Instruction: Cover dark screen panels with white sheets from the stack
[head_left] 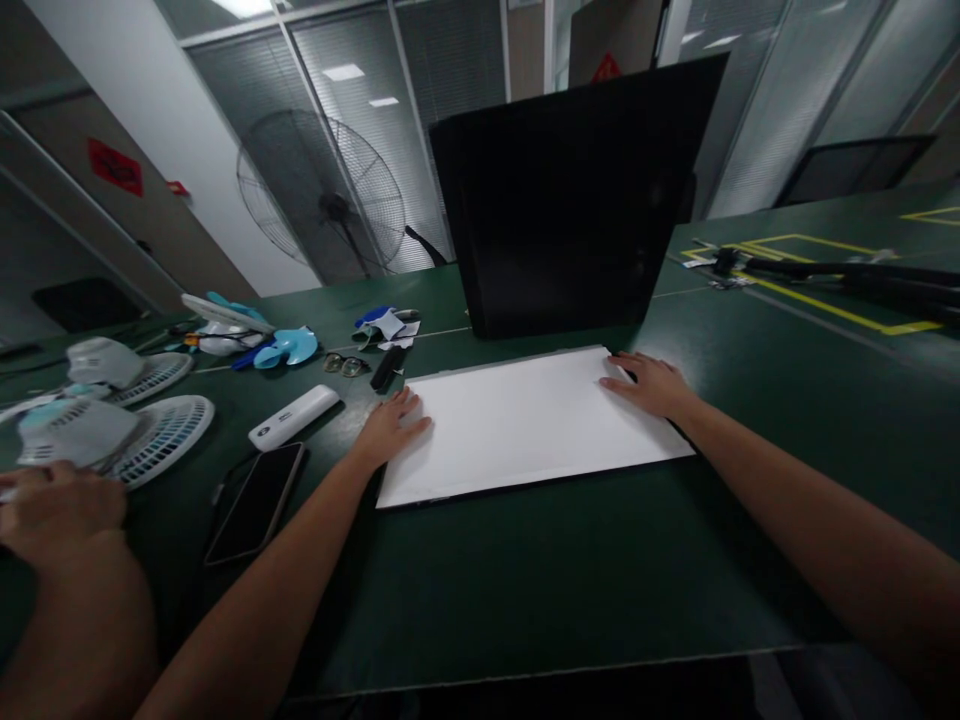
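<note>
A flat white rectangular panel [525,420] with a thin dark edge lies on the green table in front of me. My left hand [390,430] rests on its left edge, fingers stretched forward and thumb apart on the white surface. On the opposite edge lies my right hand [649,385], its fingers spread, with something small and dark partly visible beneath them. Just behind the white panel stands a large black panel [562,200], leaning slightly; its kind is unclear.
To the left are a phone [259,503], a white power bank [294,417], glasses [346,365], a small black object [388,368] and several fan parts [161,440]. Another person's hand [64,510] is at far left. Yellow tape [817,290] and black rods [840,272] lie right.
</note>
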